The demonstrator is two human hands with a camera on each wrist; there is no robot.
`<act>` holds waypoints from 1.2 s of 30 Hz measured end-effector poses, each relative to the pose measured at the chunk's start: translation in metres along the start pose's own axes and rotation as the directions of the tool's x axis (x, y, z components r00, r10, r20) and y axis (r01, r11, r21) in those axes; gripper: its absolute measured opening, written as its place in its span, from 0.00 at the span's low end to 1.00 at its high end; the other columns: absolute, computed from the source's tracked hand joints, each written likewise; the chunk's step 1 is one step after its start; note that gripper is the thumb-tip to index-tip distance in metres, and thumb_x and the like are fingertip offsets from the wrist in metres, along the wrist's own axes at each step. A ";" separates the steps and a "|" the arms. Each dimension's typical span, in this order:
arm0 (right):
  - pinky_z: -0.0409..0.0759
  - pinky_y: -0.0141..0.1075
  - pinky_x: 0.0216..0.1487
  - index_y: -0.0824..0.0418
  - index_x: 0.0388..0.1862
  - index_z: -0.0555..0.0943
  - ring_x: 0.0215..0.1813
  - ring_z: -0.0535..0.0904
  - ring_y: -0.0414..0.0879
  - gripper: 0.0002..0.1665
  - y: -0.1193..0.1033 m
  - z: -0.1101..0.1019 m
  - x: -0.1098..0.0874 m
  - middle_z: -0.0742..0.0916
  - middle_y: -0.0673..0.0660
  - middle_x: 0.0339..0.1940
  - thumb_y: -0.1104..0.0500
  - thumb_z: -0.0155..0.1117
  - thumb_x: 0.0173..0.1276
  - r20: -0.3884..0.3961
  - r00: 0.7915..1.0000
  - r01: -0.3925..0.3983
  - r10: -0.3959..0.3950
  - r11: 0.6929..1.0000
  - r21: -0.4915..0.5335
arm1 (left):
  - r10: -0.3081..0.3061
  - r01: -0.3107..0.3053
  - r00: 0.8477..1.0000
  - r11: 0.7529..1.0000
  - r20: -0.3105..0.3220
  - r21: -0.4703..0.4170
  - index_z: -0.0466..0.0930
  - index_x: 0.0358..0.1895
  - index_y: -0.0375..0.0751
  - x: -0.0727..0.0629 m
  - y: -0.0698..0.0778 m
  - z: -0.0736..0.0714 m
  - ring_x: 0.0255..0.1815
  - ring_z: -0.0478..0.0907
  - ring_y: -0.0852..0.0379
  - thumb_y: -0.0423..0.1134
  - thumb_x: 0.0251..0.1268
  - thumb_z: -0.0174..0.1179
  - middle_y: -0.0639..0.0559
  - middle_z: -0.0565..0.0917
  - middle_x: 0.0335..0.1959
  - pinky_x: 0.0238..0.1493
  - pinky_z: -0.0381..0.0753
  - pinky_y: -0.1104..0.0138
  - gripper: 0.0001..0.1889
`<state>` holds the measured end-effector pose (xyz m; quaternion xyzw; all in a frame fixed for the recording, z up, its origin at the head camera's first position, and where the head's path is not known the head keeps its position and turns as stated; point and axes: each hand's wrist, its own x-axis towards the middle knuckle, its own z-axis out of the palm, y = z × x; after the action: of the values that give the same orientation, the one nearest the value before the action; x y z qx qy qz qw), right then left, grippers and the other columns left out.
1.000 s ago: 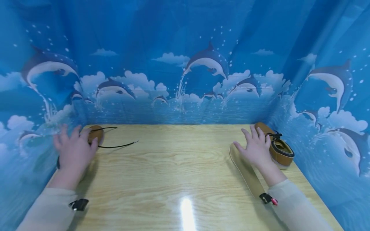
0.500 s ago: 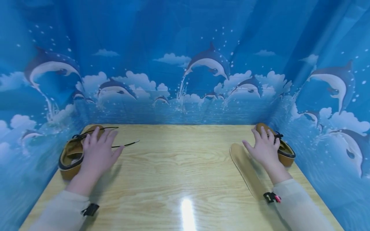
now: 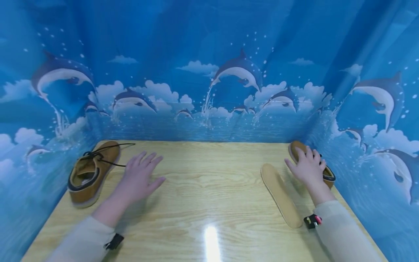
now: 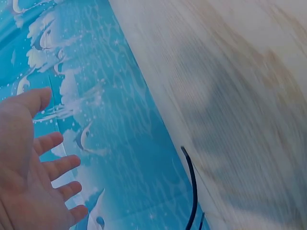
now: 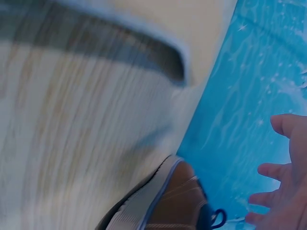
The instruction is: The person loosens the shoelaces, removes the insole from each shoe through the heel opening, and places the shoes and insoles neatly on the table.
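Note:
A brown lace-up shoe (image 3: 86, 174) with a dark collar stands at the table's left side, its black lace (image 3: 111, 163) trailing to the right. My left hand (image 3: 139, 178) hovers to the right of that shoe, fingers spread and holding nothing. At the right edge another brown shoe (image 3: 328, 175) is partly covered by my right hand (image 3: 307, 165), whose fingers are spread over it. In the right wrist view this shoe (image 5: 175, 201) lies below and left of the fingers. A tan insole (image 3: 281, 196) rests on the table, left of my right hand.
The pale wood table (image 3: 206, 182) ends at a blue dolphin-print curtain (image 3: 183, 72), which closes off the back and both sides. A bright light reflection lies near the front middle of the tabletop.
My left hand has moved right, off the left shoe, which now shows whole. My right hand has shifted slightly right, away from the insole and over the right shoe.

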<state>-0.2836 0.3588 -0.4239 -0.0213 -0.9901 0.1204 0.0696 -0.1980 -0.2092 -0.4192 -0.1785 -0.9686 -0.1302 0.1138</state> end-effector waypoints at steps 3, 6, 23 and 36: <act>0.34 0.80 0.63 0.64 0.77 0.58 0.75 0.37 0.80 0.53 0.007 0.001 0.005 0.49 0.78 0.77 0.25 0.42 0.72 0.001 1.000 -0.013 0.013 1.000 0.008 | 0.024 -0.024 1.000 0.999 0.011 -0.025 0.63 0.76 0.43 0.001 0.005 0.004 0.77 0.50 0.30 0.57 0.69 0.61 0.36 0.63 0.76 0.72 0.44 0.33 0.38; 0.35 0.80 0.63 0.64 0.78 0.58 0.75 0.37 0.80 0.55 0.012 0.003 0.010 0.49 0.79 0.77 0.23 0.40 0.70 0.004 1.000 -0.025 0.025 1.000 0.004 | 0.043 -0.042 0.999 0.998 0.020 -0.041 0.63 0.76 0.44 0.003 0.011 0.007 0.77 0.51 0.31 0.57 0.68 0.62 0.37 0.63 0.76 0.73 0.44 0.33 0.38; 0.35 0.80 0.63 0.68 0.78 0.55 0.72 0.38 0.82 0.48 0.032 -0.002 0.025 0.50 0.82 0.75 0.35 0.51 0.74 0.037 0.997 -0.065 0.066 0.997 -0.031 | 0.161 -0.145 0.980 0.980 0.116 -0.134 0.65 0.75 0.46 0.018 0.044 0.038 0.78 0.53 0.35 0.59 0.69 0.60 0.42 0.63 0.77 0.74 0.47 0.36 0.36; 0.49 0.80 0.57 0.71 0.77 0.54 0.68 0.43 0.86 0.53 0.054 -0.004 0.033 0.52 0.84 0.72 0.35 0.55 0.71 0.117 0.991 -0.056 0.064 0.996 -0.071 | 0.173 -0.153 0.968 0.981 0.181 -0.122 0.62 0.77 0.52 0.038 0.075 0.050 0.79 0.51 0.40 0.62 0.69 0.57 0.46 0.60 0.79 0.76 0.47 0.40 0.37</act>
<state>-0.3143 0.4142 -0.4284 -0.0462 -0.9949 0.0900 0.0059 -0.2131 -0.1152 -0.4404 -0.2752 -0.9487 -0.1545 0.0209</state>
